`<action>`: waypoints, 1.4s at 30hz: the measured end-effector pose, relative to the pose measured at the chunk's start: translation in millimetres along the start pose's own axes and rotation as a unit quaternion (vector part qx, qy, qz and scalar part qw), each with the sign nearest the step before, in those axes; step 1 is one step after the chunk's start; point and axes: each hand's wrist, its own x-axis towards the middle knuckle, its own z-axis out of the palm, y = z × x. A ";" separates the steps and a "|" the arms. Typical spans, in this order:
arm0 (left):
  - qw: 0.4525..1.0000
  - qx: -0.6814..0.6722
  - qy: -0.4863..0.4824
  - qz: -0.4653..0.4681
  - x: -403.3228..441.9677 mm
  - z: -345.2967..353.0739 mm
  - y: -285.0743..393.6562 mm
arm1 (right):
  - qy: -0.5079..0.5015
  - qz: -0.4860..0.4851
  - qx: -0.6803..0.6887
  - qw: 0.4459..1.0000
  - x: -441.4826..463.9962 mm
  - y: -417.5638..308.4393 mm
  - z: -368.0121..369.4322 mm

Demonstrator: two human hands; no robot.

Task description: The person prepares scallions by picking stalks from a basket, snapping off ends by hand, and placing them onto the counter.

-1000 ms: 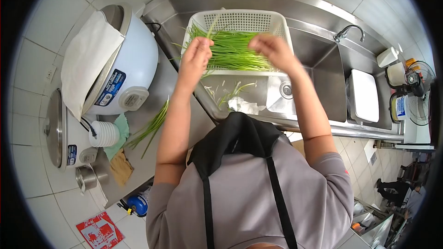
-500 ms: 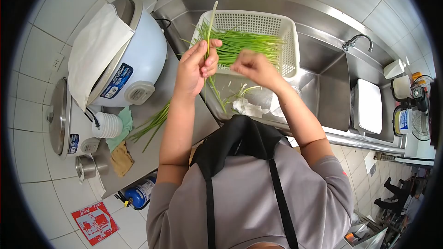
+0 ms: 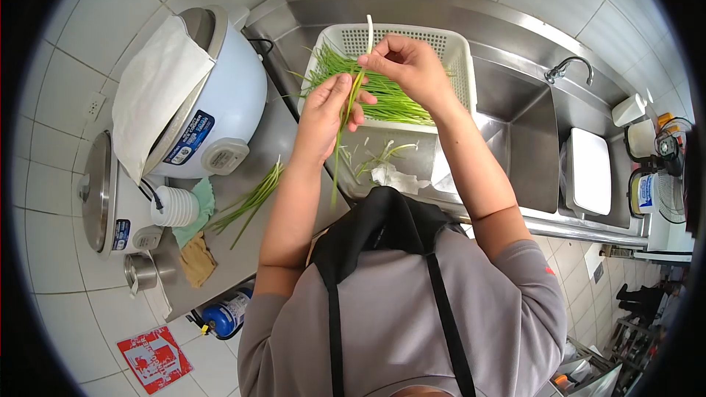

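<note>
In the head view, holds 1 green stalk (image 3: 369, 33) nearly upright over the left part of the white basket (image 3: 471, 62), pale end up and green leaves trailing down past the wrist. Clamps the stalk in the left grip (image 3: 329, 112), between thumb and bent fingers. Pinches the same stalk just below its pale end with the right grip (image 3: 407, 66), thumb and forefinger together there. Has a thick layer of green stalks (image 3: 401, 101) lying inside the basket, partly behind the hands. Shows loose trimmings (image 3: 386, 153) on the steel of the sink (image 3: 531, 158), between basket and apron (image 3: 353, 242), just beside a crumpled white scrap (image 3: 397, 178). On the table (image 3: 279, 143) to the left, has a small loose bunch (image 3: 250, 202) near the left forearm, well apart from the basket. Beyond that bunch, shows 2 cookers, the larger pale blue one (image 3: 243, 103) partly draped in a white cloth (image 3: 158, 77), plus a ribbed white stack (image 3: 176, 207) touching a green cloth (image 3: 204, 202). Near the table's front edge, includes a tan cloth (image 3: 196, 261). To the right, shows a curved faucet (image 3: 570, 70) and, farther along, a white-topped box (image 3: 590, 169).
</note>
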 end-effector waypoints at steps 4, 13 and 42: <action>0.999 0.035 -0.007 0.021 3.1 -3.2 -7.8 | 0.014 0.037 -0.051 0.998 -0.6 4.2 -2.1; 0.995 0.074 0.044 0.049 9.4 -1.2 -16.7 | 0.014 -0.021 -0.012 1.000 -9.6 14.2 -1.5; 0.954 -0.119 0.114 0.252 47.3 16.1 28.4 | -0.109 -0.027 -0.108 0.988 -28.8 30.5 29.6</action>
